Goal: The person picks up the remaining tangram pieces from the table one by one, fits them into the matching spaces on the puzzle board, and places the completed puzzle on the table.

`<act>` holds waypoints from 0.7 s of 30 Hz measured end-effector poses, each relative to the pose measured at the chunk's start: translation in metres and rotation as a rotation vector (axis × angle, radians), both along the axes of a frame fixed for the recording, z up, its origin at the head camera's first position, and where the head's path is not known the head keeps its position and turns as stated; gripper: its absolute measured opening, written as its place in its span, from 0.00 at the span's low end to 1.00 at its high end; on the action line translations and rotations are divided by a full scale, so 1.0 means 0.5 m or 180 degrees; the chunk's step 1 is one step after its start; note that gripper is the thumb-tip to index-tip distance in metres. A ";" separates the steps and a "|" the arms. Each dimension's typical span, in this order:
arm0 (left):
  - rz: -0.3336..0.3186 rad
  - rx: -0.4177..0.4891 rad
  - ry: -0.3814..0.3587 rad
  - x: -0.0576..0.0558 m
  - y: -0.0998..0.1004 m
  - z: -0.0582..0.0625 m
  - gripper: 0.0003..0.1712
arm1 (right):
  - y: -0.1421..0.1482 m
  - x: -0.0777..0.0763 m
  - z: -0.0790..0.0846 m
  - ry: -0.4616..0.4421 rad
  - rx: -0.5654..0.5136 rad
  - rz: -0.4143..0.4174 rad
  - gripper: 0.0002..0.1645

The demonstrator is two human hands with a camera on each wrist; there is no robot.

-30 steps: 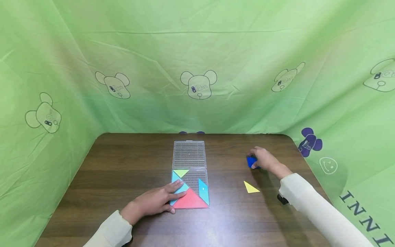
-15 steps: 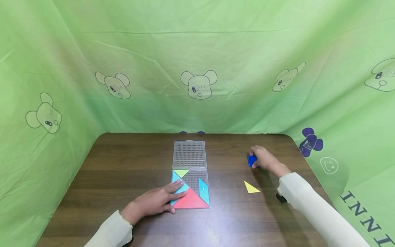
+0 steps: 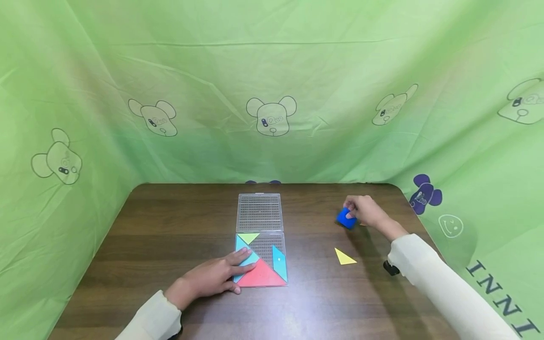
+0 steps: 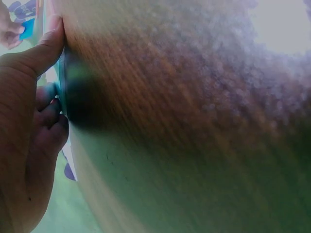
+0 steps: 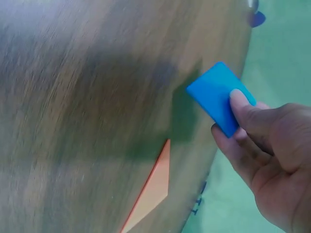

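My left hand [image 3: 214, 277] rests with extended fingers on the lower tray of a clear hinged case [image 3: 260, 212], over a light-blue triangle [image 3: 239, 242] and a red triangle [image 3: 261, 276]. Its thumb lies along the near edge. Also in that tray are a yellow-green triangle [image 3: 249, 237] and a blue parallelogram [image 3: 279, 265]. To the right, my right hand [image 3: 366, 210] pinches a dark-blue square tile [image 5: 217, 94] between thumb and fingers, holding it tilted above the table. Close by lies an orange triangle [image 5: 155, 187], mostly hidden by the hand in the head view.
A yellow triangle [image 3: 344, 256] lies on the wooden table [image 3: 170, 226] between the case and my right sleeve. The case's upper half lies flat behind the tray. Green printed cloth [image 3: 272, 160] hangs around the table's back and sides.
My right hand has raised the blue square off the table and tilted it, showing more of its face. A bit of orange now shows beneath that hand. The left hand stays put.
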State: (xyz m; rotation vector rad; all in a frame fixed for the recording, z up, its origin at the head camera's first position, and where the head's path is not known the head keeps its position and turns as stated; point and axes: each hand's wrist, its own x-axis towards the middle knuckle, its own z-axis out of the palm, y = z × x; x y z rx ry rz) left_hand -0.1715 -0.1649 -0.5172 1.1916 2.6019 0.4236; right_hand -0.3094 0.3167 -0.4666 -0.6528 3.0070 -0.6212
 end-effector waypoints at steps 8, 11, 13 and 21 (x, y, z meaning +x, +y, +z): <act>-0.0027 0.0005 0.0068 0.000 -0.001 -0.002 0.40 | -0.023 0.003 0.014 -0.0088 -0.0627 -0.0450 0.07; -0.0040 0.0006 0.0113 0.000 -0.001 -0.003 0.41 | -0.036 0.009 0.022 -0.0330 -0.1033 -0.0717 0.10; -0.0044 0.0007 0.0130 0.000 -0.001 -0.003 0.41 | -0.045 0.012 0.028 -0.0522 -0.1420 -0.0878 0.13; -0.0060 0.0001 0.0168 0.000 0.000 -0.002 0.40 | -0.067 0.022 0.042 -0.1236 -0.3111 -0.1210 0.24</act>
